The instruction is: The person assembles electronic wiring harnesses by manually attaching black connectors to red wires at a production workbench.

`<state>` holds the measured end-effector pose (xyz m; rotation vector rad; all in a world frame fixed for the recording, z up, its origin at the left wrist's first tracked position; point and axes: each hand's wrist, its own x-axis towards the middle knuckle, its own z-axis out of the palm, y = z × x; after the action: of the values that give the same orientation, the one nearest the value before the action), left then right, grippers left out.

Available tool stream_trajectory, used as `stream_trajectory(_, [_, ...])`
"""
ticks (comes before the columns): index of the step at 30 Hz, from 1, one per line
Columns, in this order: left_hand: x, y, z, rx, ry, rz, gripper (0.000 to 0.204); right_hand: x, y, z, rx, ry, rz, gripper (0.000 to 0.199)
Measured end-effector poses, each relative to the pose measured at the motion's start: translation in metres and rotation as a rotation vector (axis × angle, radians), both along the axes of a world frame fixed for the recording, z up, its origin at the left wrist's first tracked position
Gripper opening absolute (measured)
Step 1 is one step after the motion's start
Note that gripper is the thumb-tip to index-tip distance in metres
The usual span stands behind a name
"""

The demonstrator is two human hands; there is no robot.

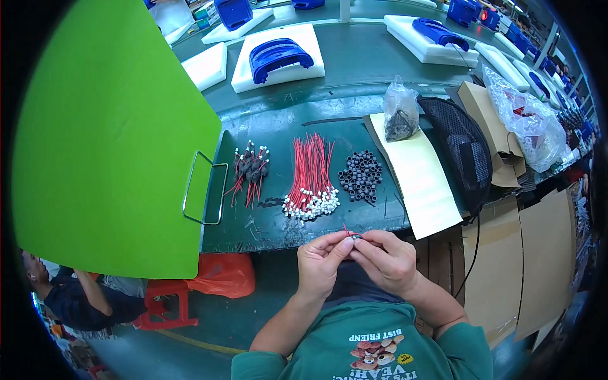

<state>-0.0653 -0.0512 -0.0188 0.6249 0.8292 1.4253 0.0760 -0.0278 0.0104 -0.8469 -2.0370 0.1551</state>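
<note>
Close to my body, just off the bench's front edge, my left hand (322, 261) and my right hand (387, 261) meet in a fingertip pinch. Between them is a thin red wire (346, 229) with a small dark piece, mostly hidden by the fingers. Beyond my hands on the bench lies a fanned bundle of red wires (310, 164) with white connectors at the near ends. To its right sits a pile of short black tubular caps (361, 176). On its left, red wires fitted with dark parts and white connectors (253, 168) lie in a heap.
A tall green panel (107, 139) with a wire handle (185, 202) stands at left. Right of the caps are a yellow sheet (430, 183), a plastic bag (400, 114), a black mesh bag (462, 149) and cardboard (491, 126). Farther back, blue housings (278, 57) rest on white foam.
</note>
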Motion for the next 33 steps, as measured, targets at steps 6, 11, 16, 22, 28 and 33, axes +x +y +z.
stream_trajectory(6, [-0.005,0.0,0.0,-0.053,-0.032,-0.084,0.017,0.001,0.006,-0.009,-0.086,0.163,0.073,0.02])
stream_trajectory(11, [-0.004,0.001,0.0,-0.007,0.051,-0.08,0.017,-0.001,0.0,-0.012,-0.281,0.282,0.02,0.023])
stream_trajectory(16, [-0.01,0.0,0.003,0.026,0.094,-0.111,0.016,0.002,-0.001,-0.009,-0.507,0.362,0.081,0.024])
stream_trajectory(22, [-0.012,0.0,0.008,0.02,0.053,-0.386,0.016,0.01,0.02,-0.006,-1.095,0.603,0.339,0.012])
stream_trajectory(28, [-0.01,-0.006,0.007,-0.059,0.054,-0.428,0.018,0.012,0.029,0.001,-0.982,0.781,0.247,0.011])
stream_trajectory(33, [-0.011,-0.007,0.003,-0.089,-0.146,-0.519,0.021,0.007,0.024,0.002,-1.123,0.847,0.267,0.011])
